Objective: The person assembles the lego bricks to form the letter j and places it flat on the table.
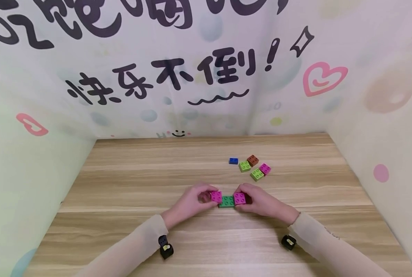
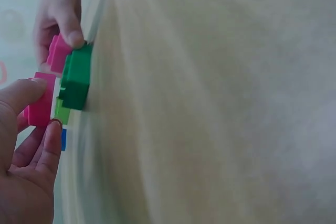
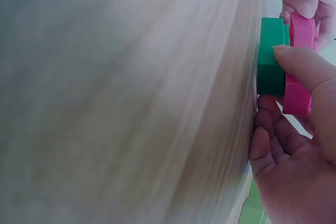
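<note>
My left hand (image 1: 193,200) pinches a pink toy brick (image 1: 216,197) between thumb and fingers, over the left end of a green toy brick (image 1: 226,201). In the left wrist view a narrow gap shows between this pink brick (image 2: 42,100) and the green brick (image 2: 77,77). A second pink brick (image 1: 239,198) sits on the right end of the green one. My right hand (image 1: 263,202) grips that end, its thumb pressing the green brick's side (image 3: 272,72) in the right wrist view. The green brick stands studs up on the wooden table (image 1: 140,177).
Behind my hands lie loose bricks: a small blue one (image 1: 233,161), a brown one (image 1: 252,160), two lime ones (image 1: 245,166) and another pink one (image 1: 265,169). Printed white cloth (image 1: 178,115) walls the table's back and sides.
</note>
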Available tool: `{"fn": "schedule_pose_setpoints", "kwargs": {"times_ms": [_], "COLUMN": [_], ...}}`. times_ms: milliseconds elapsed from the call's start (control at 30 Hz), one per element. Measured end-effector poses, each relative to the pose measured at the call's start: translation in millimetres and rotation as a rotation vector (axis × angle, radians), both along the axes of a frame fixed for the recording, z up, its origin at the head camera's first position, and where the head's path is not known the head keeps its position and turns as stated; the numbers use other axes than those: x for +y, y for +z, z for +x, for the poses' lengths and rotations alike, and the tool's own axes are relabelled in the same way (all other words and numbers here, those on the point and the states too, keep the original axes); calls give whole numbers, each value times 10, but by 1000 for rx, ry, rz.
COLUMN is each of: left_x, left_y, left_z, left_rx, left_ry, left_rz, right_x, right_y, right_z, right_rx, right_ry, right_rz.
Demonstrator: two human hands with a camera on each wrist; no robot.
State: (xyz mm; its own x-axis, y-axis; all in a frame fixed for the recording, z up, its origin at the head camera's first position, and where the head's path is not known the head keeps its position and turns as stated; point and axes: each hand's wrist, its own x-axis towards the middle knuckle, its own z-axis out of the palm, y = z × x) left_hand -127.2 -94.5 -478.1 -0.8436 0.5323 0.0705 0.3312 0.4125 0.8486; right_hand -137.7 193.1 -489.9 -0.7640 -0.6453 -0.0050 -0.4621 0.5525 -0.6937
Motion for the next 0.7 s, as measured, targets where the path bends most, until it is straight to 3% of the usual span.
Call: {"fn": "schedule_pose_setpoints", "kwargs": {"times_ms": [300,700], "left_x": [33,73], "left_y": [-56,-79], "left_z": [46,60], "left_rx": [-89,-62], "left_ry": [-11,-9], "left_rz": [71,80], "right_x": [-2,-4], "right_y": [24,-2], "right_z": [-9,-13], "right_rx": [-3,15], "right_ry": [3,9], "right_rz": [1,3]}}
